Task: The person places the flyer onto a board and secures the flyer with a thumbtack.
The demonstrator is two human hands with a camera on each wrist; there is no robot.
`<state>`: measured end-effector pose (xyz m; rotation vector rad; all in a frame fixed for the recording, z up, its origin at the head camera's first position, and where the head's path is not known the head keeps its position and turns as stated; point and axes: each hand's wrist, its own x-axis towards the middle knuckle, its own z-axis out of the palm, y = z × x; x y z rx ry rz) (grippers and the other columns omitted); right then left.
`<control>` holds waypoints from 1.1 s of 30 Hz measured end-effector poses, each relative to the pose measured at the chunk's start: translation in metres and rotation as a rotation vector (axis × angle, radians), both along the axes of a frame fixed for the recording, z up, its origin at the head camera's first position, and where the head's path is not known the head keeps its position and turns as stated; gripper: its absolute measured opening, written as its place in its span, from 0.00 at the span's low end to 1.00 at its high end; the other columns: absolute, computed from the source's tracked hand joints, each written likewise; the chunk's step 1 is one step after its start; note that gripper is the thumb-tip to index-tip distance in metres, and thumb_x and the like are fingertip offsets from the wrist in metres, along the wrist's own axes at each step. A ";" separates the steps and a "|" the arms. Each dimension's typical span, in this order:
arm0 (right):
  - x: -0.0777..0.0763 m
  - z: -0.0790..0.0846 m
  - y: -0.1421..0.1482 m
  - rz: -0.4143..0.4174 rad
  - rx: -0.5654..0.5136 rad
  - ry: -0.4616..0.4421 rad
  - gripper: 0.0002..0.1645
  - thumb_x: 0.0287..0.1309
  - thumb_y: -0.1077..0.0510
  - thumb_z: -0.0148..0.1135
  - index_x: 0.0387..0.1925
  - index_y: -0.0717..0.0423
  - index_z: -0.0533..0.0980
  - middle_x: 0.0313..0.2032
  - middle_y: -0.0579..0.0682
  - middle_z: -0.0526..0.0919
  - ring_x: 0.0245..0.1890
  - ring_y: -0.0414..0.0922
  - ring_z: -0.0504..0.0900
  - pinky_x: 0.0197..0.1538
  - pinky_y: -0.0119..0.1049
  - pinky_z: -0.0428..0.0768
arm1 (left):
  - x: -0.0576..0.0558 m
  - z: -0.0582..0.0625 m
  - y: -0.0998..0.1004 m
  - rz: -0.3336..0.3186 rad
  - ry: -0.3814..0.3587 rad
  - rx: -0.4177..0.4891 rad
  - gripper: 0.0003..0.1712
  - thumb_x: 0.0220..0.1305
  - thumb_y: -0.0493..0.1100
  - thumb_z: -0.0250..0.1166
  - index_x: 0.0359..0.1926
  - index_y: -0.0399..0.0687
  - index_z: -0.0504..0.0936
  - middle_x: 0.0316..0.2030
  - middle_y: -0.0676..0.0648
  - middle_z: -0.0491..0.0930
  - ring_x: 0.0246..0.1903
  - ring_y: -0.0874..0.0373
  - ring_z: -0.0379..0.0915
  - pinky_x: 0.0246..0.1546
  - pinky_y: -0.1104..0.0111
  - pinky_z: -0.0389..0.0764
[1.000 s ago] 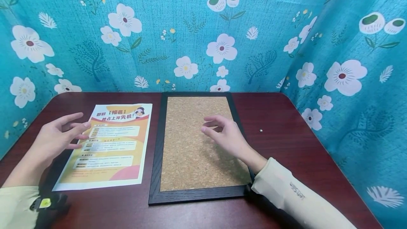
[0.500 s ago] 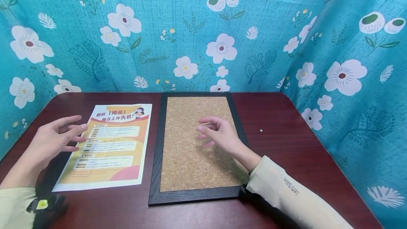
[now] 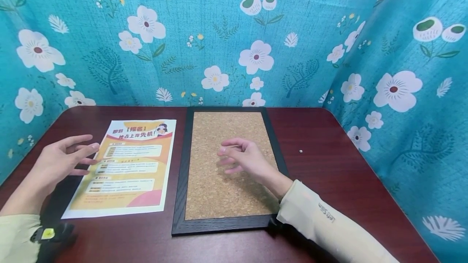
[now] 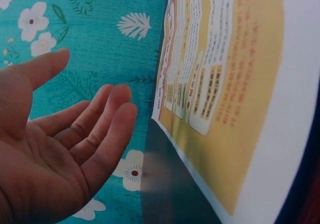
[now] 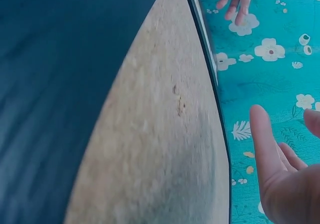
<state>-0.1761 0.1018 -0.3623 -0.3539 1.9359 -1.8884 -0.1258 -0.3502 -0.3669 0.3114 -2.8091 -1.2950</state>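
- Dark red table (image 3: 226, 251) stood before floral curtain (image 3: 226, 27)
- Left hand (image 3: 60, 159) and right hand (image 3: 243, 157) hovered apart, gripping nothing
- Printed sheet (image 3: 126, 173) lay left of framed corkboard (image 3: 215, 194), work seemingly unstarted
- Small pale piece (image 3: 301, 151) lay right, untouched

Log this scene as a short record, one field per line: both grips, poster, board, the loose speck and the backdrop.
Left grip: empty, by the left edge of the poster
Right grip: empty, raised over the board
Poster: lies printed side up on the table, left of the board
Board: cork-faced, black-framed
Speck: pale, right of the board, too small to identify
Curtain: teal, flowered
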 end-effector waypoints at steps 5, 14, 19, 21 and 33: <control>-0.002 -0.002 -0.003 0.009 -0.001 -0.024 0.28 0.70 0.57 0.61 0.64 0.69 0.69 0.54 0.69 0.80 0.48 0.63 0.84 0.41 0.49 0.87 | -0.001 -0.002 -0.001 0.018 -0.005 -0.001 0.49 0.71 0.61 0.58 0.75 0.29 0.53 0.61 0.19 0.66 0.42 0.35 0.83 0.30 0.62 0.87; -0.004 -0.006 -0.011 -0.005 -0.008 -0.081 0.29 0.68 0.57 0.62 0.65 0.68 0.69 0.54 0.68 0.81 0.46 0.58 0.86 0.39 0.47 0.87 | -0.003 -0.007 -0.005 0.026 -0.022 -0.010 0.50 0.71 0.61 0.59 0.74 0.27 0.54 0.61 0.20 0.67 0.41 0.36 0.83 0.30 0.62 0.87; -0.004 -0.007 -0.016 -0.012 -0.037 -0.129 0.29 0.68 0.58 0.62 0.65 0.68 0.69 0.55 0.68 0.80 0.46 0.56 0.86 0.41 0.48 0.87 | -0.003 -0.011 -0.008 0.036 -0.026 -0.005 0.50 0.70 0.62 0.60 0.74 0.27 0.55 0.60 0.20 0.67 0.40 0.39 0.83 0.28 0.62 0.87; -0.003 -0.008 -0.019 -0.012 -0.048 -0.137 0.29 0.69 0.57 0.62 0.65 0.68 0.69 0.55 0.68 0.80 0.46 0.56 0.86 0.41 0.48 0.87 | -0.003 -0.011 -0.008 0.040 -0.026 -0.007 0.50 0.70 0.62 0.60 0.74 0.27 0.55 0.60 0.20 0.67 0.40 0.39 0.83 0.28 0.62 0.87; -0.002 -0.008 -0.034 0.000 -0.086 -0.169 0.28 0.69 0.58 0.62 0.65 0.67 0.70 0.53 0.67 0.81 0.48 0.59 0.85 0.42 0.48 0.87 | -0.002 -0.015 -0.014 0.056 -0.028 -0.010 0.49 0.71 0.60 0.61 0.72 0.24 0.56 0.58 0.19 0.68 0.35 0.43 0.83 0.26 0.61 0.86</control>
